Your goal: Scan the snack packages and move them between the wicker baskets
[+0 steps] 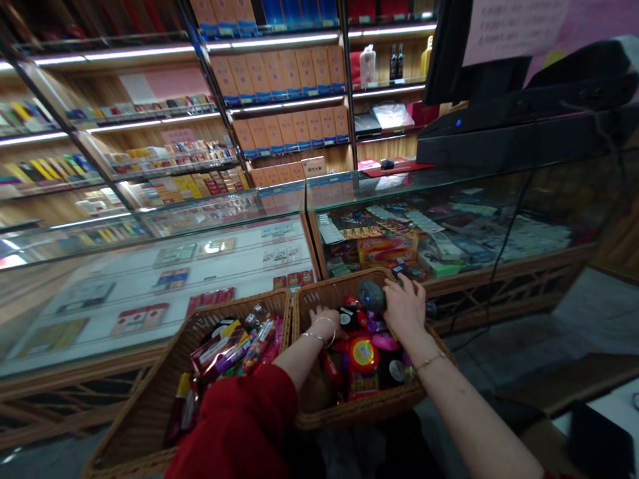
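a grey handheld scanner point(370, 295) with a small blue light is gripped in the right hand point(405, 309), over the packs in the right basket point(359, 414). the left hand point(324, 322) reaches down among these small, bright packs point(363, 356); its fingertips are hidden, so whether it grasps one or is loose cannot be told. the handling seems under way rather than finished: no pack is lifted clear, and plenty lie below both hands. to the left of the left hand, a second basket point(134, 412) holds more packs point(234, 349), loosely piled. which packs are dealt with and which are left, the view does not show. beyond the hands stands a glass counter point(359, 189) with goods inside; farther off, shelves of orange boxes point(282, 72); ahead and to the right, a dark screen point(449, 53).
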